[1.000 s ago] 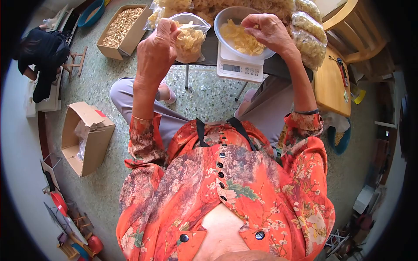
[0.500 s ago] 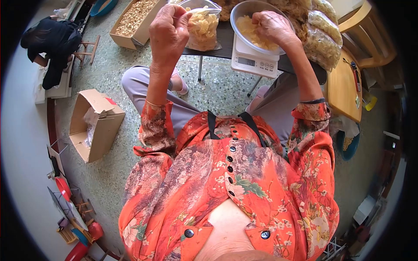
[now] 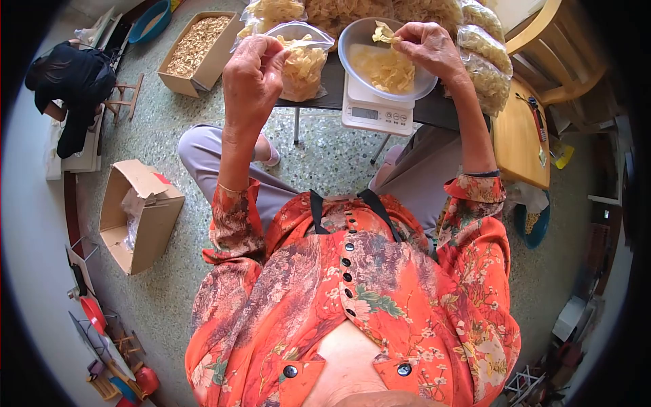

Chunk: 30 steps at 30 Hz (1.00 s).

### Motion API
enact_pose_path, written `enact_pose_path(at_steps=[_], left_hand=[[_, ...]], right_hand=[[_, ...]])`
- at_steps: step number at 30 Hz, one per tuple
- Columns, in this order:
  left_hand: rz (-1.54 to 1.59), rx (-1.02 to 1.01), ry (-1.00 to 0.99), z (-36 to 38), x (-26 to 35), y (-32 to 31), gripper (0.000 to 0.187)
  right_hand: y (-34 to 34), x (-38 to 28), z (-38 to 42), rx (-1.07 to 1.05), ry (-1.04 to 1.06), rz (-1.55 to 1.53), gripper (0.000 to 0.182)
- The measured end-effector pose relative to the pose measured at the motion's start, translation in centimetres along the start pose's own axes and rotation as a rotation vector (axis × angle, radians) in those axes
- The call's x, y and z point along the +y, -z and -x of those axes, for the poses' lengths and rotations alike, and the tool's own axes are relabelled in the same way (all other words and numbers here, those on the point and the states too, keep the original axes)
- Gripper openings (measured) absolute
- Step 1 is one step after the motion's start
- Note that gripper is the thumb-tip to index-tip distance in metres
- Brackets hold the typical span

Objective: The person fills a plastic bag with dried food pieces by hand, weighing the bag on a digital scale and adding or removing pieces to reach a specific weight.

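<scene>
My left hand pinches the upper edge of an open clear bag filled with pale yellow dried slices. A white bowl holding more of these slices rests on a white digital scale, whose display is too small to read. Over the bowl's back rim, my right hand grips a few dried slices between thumb and fingers. Bag and scale both stand on a dark table.
Filled bags line the table's back and right. A wooden chair stands at right. On the floor at left are an open carton and a box of dried pieces. Another person bends at far left.
My right hand has risen from inside the bowl with slices in its fingers. My left hand stays at the bag. The whole view has shifted slightly.
</scene>
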State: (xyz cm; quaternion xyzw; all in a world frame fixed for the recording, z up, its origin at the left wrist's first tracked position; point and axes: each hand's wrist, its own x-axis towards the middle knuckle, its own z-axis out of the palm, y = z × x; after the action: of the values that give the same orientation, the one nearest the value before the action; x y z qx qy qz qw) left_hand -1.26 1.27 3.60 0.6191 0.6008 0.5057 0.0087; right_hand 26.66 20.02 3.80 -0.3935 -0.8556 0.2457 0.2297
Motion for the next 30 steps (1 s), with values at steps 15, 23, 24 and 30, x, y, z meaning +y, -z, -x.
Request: enact_pose_path(at_steps=[15, 23, 24, 30], left_hand=[[-0.002, -0.054, -0.031, 0.4, 0.6, 0.6, 0.009], [-0.013, -0.032, -0.101, 0.5, 0.2, 0.5, 0.011], [-0.013, -0.033, -0.099, 0.5, 0.2, 0.5, 0.011], [-0.064, -0.044, -0.133, 1.1, -0.4, 0.6, 0.009]], right_hand=[[0.3, -0.6, 1.0, -0.058, -0.068, -0.114, 0.015], [-1.5, 0.6, -0.2, 0.048, 0.063, 0.064, 0.021], [-1.6, 0.4, 0.0, 0.041, 0.03, -0.021, 0.022], [-0.8, -1.6, 0.4, -0.032, -0.044, -0.317, 0.014]])
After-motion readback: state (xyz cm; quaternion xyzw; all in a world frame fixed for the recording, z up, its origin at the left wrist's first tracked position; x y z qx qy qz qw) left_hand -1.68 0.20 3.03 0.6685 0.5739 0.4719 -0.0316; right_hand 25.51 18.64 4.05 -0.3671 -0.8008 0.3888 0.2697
